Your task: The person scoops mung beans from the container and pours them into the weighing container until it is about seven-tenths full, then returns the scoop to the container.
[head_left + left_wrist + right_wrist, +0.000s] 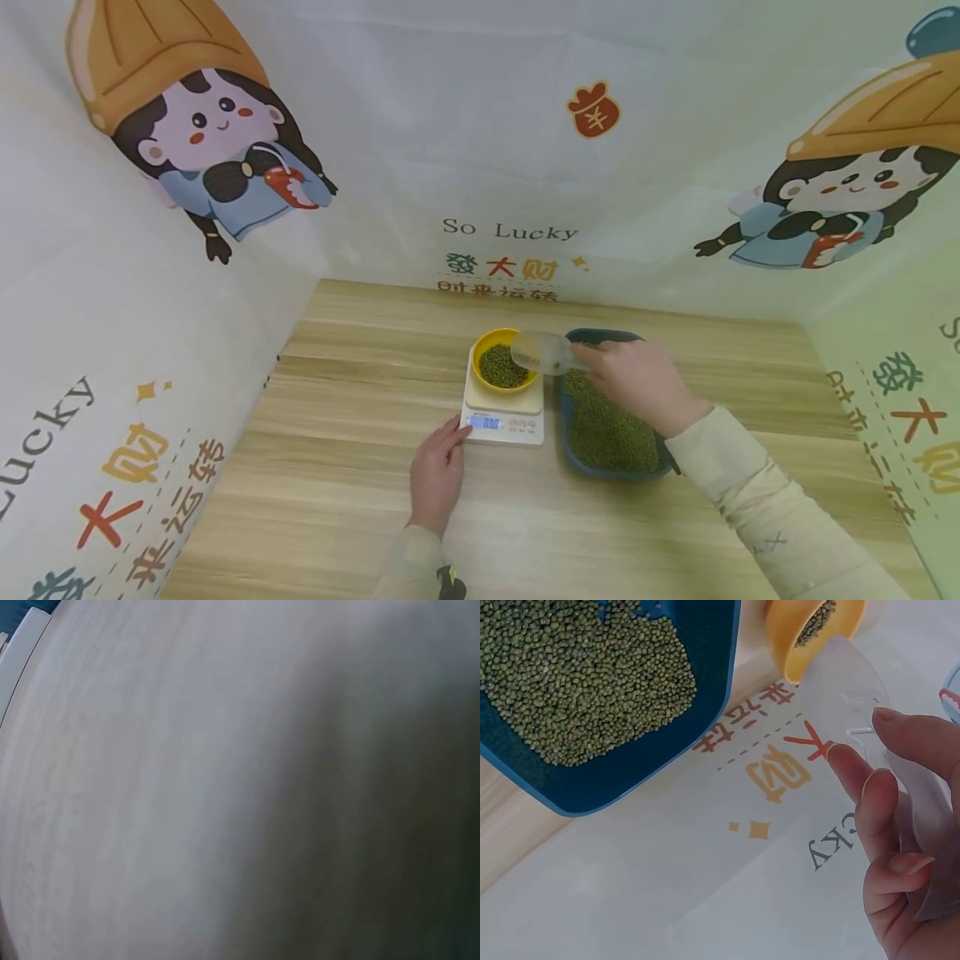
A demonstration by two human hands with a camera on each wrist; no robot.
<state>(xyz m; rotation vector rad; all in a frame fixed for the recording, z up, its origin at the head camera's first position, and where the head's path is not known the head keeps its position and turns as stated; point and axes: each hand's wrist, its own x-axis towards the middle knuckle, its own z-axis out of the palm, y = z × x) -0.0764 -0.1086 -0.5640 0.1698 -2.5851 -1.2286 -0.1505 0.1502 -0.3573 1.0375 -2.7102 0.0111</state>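
My right hand grips a clear plastic scoop between thumb and curled fingers. Its front end overlaps the rim of a yellow bowl in the head view. Inside this bowl lie small green beans, which look like mung beans. The bowl stands on a white kitchen scale with a lit display. At the scale's near left corner, my left hand touches the edge with its thumb and extended fingers. The left wrist view has only the scale's edge in its corner; the left hand is out of that view.
A blue tub with many more green beans stands right of the scale, below my right forearm. Everything sits on a wood-grain table. Printed white cloth walls off the back and both sides.
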